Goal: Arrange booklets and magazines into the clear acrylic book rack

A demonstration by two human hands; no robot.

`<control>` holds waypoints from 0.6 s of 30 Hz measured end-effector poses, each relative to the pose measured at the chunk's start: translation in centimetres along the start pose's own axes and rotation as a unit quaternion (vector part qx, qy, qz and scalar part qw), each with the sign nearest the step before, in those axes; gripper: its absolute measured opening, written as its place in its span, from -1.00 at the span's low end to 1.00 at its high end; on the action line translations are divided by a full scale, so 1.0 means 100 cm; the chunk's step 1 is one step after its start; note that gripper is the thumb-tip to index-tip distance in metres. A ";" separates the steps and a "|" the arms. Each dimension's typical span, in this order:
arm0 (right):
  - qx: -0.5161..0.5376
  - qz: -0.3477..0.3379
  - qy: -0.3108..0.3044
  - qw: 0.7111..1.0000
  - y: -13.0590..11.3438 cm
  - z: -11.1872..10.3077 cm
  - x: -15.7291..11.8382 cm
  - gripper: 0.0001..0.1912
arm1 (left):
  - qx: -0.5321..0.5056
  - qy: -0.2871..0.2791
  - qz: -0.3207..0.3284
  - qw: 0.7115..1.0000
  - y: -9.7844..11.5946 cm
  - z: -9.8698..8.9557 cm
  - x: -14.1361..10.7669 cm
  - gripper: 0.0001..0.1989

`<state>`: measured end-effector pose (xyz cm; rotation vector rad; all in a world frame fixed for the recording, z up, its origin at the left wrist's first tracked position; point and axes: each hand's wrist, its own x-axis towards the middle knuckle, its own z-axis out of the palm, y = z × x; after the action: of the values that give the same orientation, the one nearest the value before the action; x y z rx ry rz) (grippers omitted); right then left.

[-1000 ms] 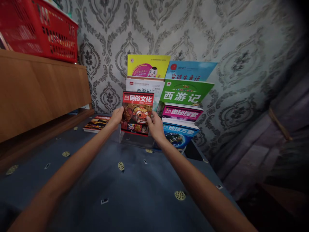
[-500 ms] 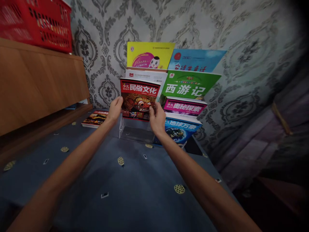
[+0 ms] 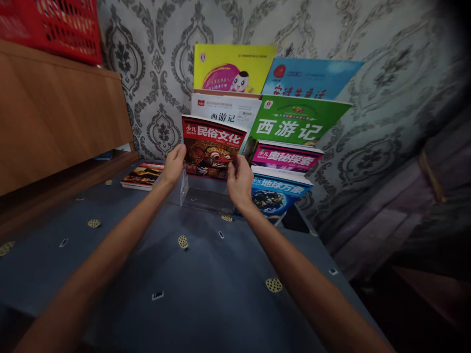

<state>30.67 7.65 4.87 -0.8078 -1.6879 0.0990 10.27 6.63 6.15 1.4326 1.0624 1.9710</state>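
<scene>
Between my hands stands a red book point(image 3: 213, 149) with a mask on its cover, tilted back at the left of a clear tiered book rack point(image 3: 206, 200). My left hand point(image 3: 174, 164) grips its left edge. With fingers closed on the right edge, my right hand point(image 3: 240, 181) holds the other side. Behind it rise a white book point(image 3: 226, 107) and a yellow book point(image 3: 233, 68). To the right stand a blue earth book point(image 3: 274, 196), a magenta book point(image 3: 287, 158), a green book point(image 3: 301, 117) and a light blue book point(image 3: 312, 77).
Another book or small stack point(image 3: 143, 175) lies flat at the left on the blue patterned tablecloth point(image 3: 206, 274). A wooden cabinet point(image 3: 62, 113) carrying a red basket point(image 3: 69, 29) flanks the left side. A patterned wall point(image 3: 154, 73) rises behind; a curtain point(image 3: 401, 206) hangs at right.
The view has shifted slightly. The red book sits a little lower against the white book, uncovering more of the white cover's title. Both hands keep their hold on it.
</scene>
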 end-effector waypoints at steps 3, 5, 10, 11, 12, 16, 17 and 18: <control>-0.014 -0.001 0.005 1.000 0.001 -0.001 -0.003 -0.82 | 0.033 -0.008 0.031 0.999 -0.001 -0.001 -0.001 -0.51; -0.020 -0.002 0.008 1.000 0.001 -0.001 -0.005 -0.81 | 0.092 0.005 0.082 0.992 0.001 0.000 -0.002 -0.50; -0.041 0.007 0.032 0.999 0.001 0.004 -0.014 -0.67 | 0.252 0.056 0.199 0.945 0.005 0.003 -0.003 -0.59; -0.043 0.008 0.036 0.998 0.001 0.005 -0.016 -0.63 | 0.278 0.056 0.207 0.936 0.004 0.003 -0.003 -0.60; -0.044 0.010 0.039 0.998 0.001 0.007 -0.017 -0.59 | 0.300 0.053 0.211 0.929 0.003 0.003 -0.003 -0.60; -0.039 0.018 0.055 0.998 0.003 0.012 -0.023 -0.52 | 0.359 0.041 0.208 0.909 -0.003 0.002 -0.004 -0.60; -0.037 0.020 0.057 0.998 0.003 0.013 -0.024 -0.51 | 0.371 0.038 0.206 0.905 -0.004 0.001 -0.005 -0.60; -0.035 0.022 0.057 0.998 0.004 0.014 -0.025 -0.51 | 0.383 0.035 0.204 0.900 -0.005 0.001 -0.005 -0.60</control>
<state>29.78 7.09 2.17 -0.8862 -1.5730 0.0242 10.51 6.55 5.46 2.1411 1.8275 1.9657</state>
